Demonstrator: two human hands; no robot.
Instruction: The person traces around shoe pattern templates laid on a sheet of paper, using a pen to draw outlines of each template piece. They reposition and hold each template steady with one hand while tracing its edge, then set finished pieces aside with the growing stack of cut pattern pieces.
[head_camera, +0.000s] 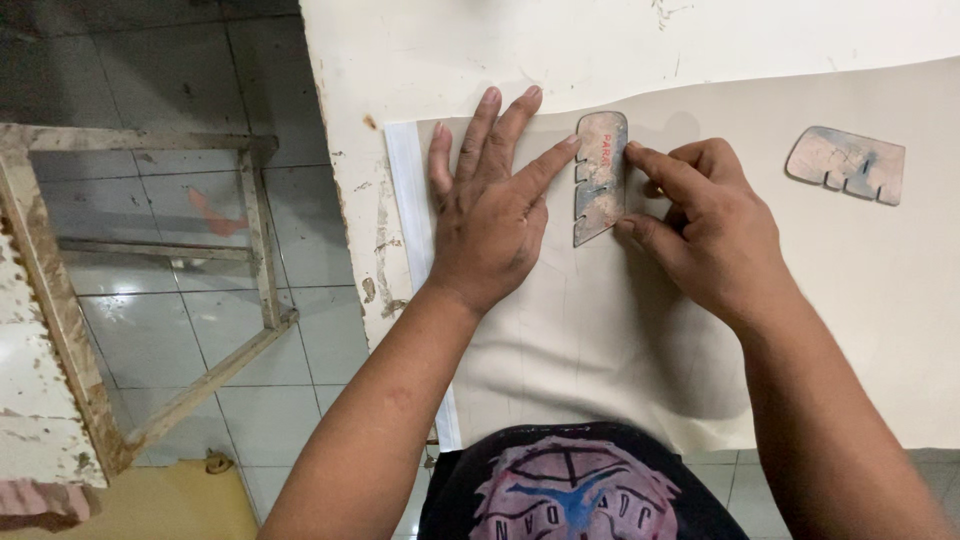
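Note:
A worn, notched cardboard template (600, 178) lies flat on a cream sheet of material (600, 330) spread over a white table (480, 60). My left hand (490, 215) rests flat on the sheet just left of the template, fingers spread, with the index fingertip touching the template's upper left edge. My right hand (705, 225) is on the template's right side, index finger and thumb pressing against its edge. Neither hand lifts it.
A second notched template (848, 165) lies on the sheet at the right. A white strip (410, 200) runs along the sheet's left edge. Left of the table, a worn wooden frame (250, 240) stands over the tiled floor (170, 330).

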